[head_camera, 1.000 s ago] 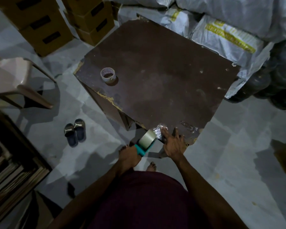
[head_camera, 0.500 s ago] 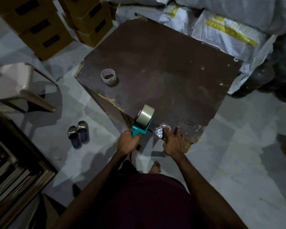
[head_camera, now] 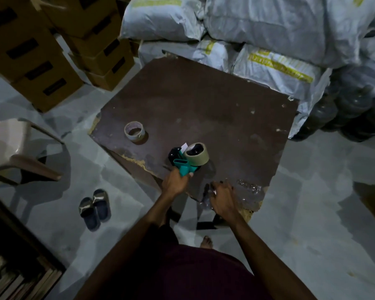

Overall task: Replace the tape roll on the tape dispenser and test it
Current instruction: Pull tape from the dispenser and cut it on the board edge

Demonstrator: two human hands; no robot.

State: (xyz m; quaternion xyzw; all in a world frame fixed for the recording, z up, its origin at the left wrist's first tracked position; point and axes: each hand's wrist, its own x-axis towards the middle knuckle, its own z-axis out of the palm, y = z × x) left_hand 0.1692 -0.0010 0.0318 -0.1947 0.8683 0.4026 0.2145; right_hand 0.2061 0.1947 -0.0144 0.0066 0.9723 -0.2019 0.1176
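Where the worn dark-brown wooden tabletop (head_camera: pixel 204 109) breaks off along its chipped near edge: left hand (head_camera: pixel 175 182), fingers curled round the handle of the teal plastic tape dispenser (head_camera: pixel 183 164). Dispenser set on the tabletop just inside that near edge, carrying a full roll of tan packing tape (head_camera: pixel 197 156) mounted on its hub. Empty pale cardboard tape core (head_camera: pixel 134 131) upright on the same tabletop, apart from the dispenser, toward the left edge. Right hand (head_camera: pixel 222 197) at the near edge of the tabletop, beside the left, fingers bent over crumpled clear tape (head_camera: pixel 210 192); whether pinching or merely resting on it, cannot tell. Further strip of shiny clear tape (head_camera: pixel 249 188) stuck flat on the tabletop's near right corner. Beyond the tabletop's far edge, stacked white woven sacks (head_camera: pixel 275 68); off its far left corner, brown cardboard boxes (head_camera: pixel 41 68). On the grey floor left of the tabletop, a pair of dark slippers (head_camera: pixel 94 207) and a pale plastic chair (head_camera: pixel 7 146).
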